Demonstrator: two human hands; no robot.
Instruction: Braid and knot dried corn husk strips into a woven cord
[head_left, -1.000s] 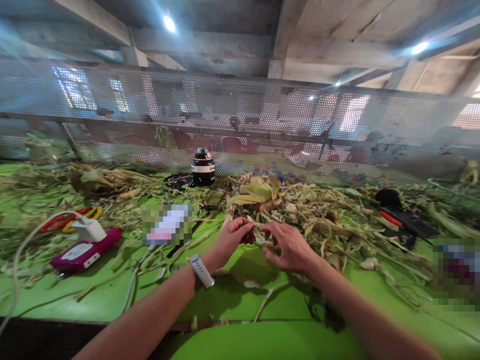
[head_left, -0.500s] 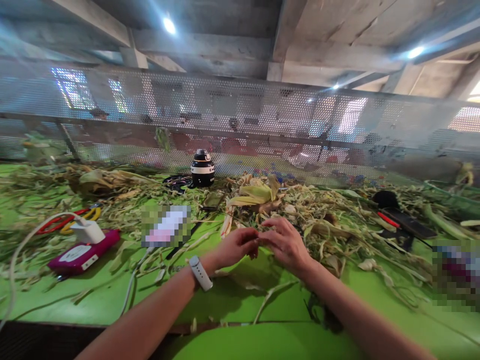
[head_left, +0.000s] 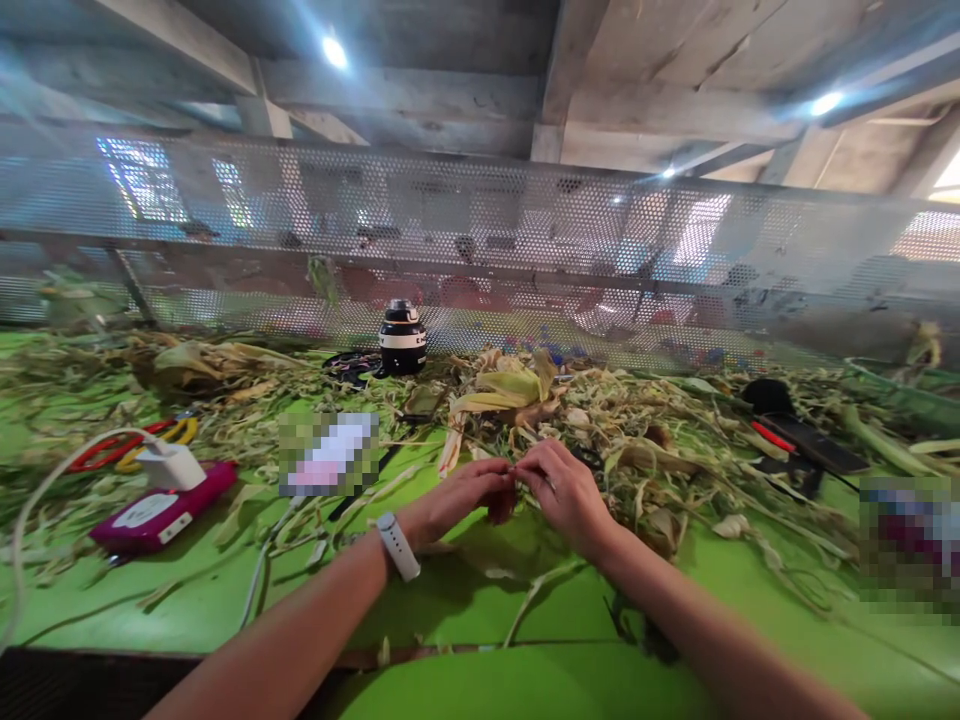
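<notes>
Pinched left grip against right grip (yellow-green husk beyond, long axis crosswise)

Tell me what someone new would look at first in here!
Probably the left hand and right hand, close together in the middle, above the bright green table. Just beyond them is a messy heap of dry, curled leaves. Over on the left, a magenta power strip stands out, with a white plug on top.
</notes>
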